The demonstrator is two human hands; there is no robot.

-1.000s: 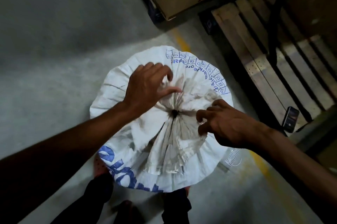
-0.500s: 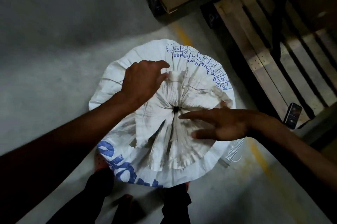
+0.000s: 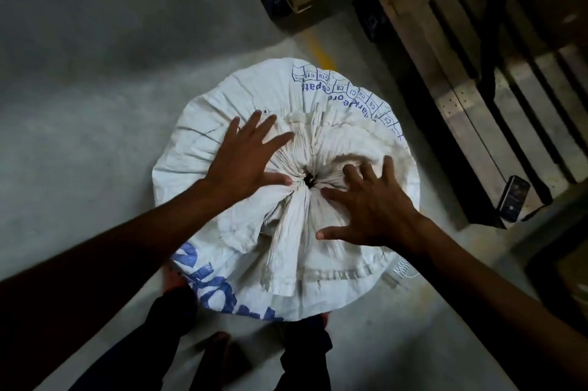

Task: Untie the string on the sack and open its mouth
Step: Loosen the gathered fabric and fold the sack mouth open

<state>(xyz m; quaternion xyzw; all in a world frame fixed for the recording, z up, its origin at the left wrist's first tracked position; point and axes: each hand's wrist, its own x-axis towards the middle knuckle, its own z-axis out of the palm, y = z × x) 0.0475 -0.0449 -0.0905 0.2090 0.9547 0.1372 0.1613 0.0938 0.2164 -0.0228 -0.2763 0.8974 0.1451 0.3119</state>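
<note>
We look down on a grey concrete floor [image 3: 95, 104] where a white woven sack with blue print [image 3: 241, 104] stands upright between our feet, a wooden slatted pallet [image 3: 445, 78] to its right with a dark phone [image 3: 514, 198] lying on its near corner. The sack's gathered mouth [image 3: 308, 179] puckers around a small dark hole at the top centre. Our left hand [image 3: 245, 161] and right hand [image 3: 372, 209] lie flat on the pleats either side of it, fingers spread, gripping nothing.

Both forearms bare, no sleeves, watch or rings visible. Dark trousers [image 3: 165, 336] at 6 o'clock; feet too dim to tell.
</note>
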